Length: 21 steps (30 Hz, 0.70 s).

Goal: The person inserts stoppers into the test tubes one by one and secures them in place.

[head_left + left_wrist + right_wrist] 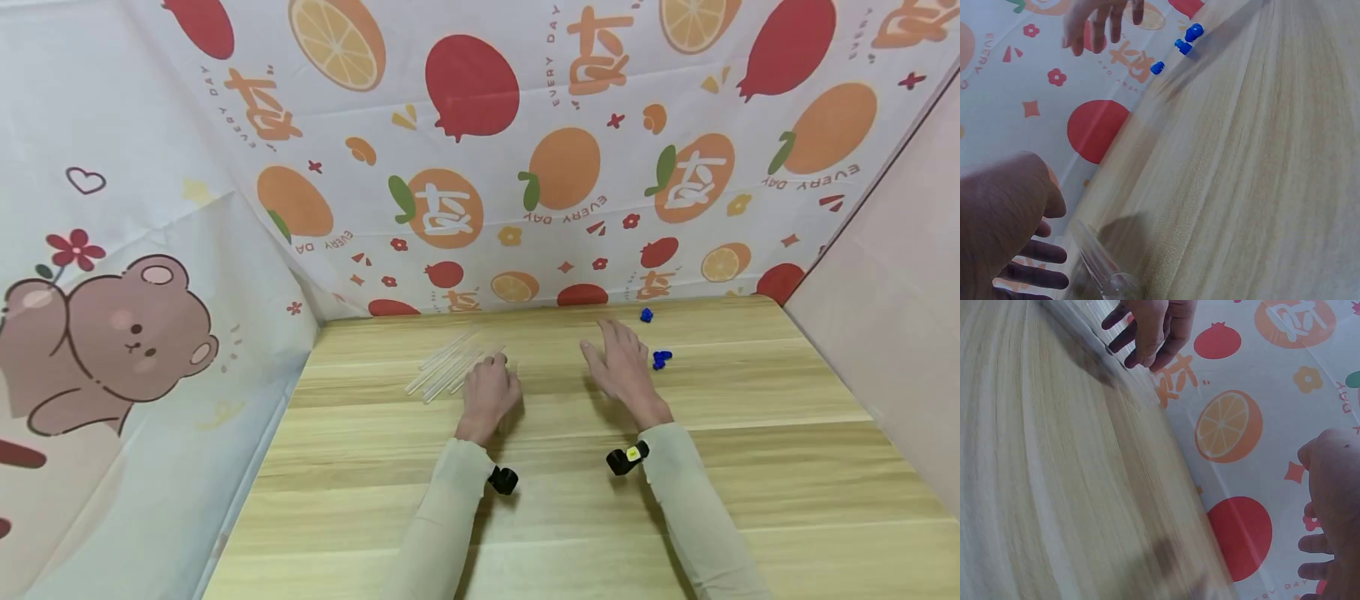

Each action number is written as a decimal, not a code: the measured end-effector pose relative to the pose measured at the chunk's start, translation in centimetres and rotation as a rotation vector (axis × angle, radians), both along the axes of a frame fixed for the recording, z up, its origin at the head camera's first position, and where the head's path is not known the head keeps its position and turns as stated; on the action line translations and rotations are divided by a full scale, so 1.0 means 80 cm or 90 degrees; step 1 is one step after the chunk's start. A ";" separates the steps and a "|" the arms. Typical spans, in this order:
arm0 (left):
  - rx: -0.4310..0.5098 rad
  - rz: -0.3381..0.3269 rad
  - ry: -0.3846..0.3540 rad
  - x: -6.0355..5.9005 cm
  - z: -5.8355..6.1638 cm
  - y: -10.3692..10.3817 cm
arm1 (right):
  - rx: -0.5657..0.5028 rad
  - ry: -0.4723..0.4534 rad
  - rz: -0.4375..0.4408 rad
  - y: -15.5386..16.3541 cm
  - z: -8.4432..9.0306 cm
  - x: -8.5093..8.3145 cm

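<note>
Three blue caps (660, 359) lie near the right hand (621, 367).

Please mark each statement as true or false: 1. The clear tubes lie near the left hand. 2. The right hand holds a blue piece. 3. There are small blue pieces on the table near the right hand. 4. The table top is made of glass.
1. The clear tubes lie by the left hand. True.
2. The right hand holds a blue piece. False: its fingers are spread and hold nothing.
3. Small blue pieces lie on the table near the right hand. True.
4. The table top is glass. False: it shows light wood grain.
</note>
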<state>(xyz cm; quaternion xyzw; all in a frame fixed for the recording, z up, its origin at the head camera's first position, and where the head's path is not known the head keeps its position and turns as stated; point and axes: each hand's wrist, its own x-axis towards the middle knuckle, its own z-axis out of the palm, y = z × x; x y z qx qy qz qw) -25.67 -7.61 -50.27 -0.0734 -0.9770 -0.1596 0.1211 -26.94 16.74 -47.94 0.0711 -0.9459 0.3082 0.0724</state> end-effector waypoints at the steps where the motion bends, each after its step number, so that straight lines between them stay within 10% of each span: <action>1: 0.003 0.002 0.002 -0.001 -0.001 0.000 | 0.003 0.001 0.001 0.001 0.001 -0.001; 21: 0.022 0.064 -0.036 -0.009 0.004 0.017 | 0.028 0.020 0.005 0.033 0.016 -0.005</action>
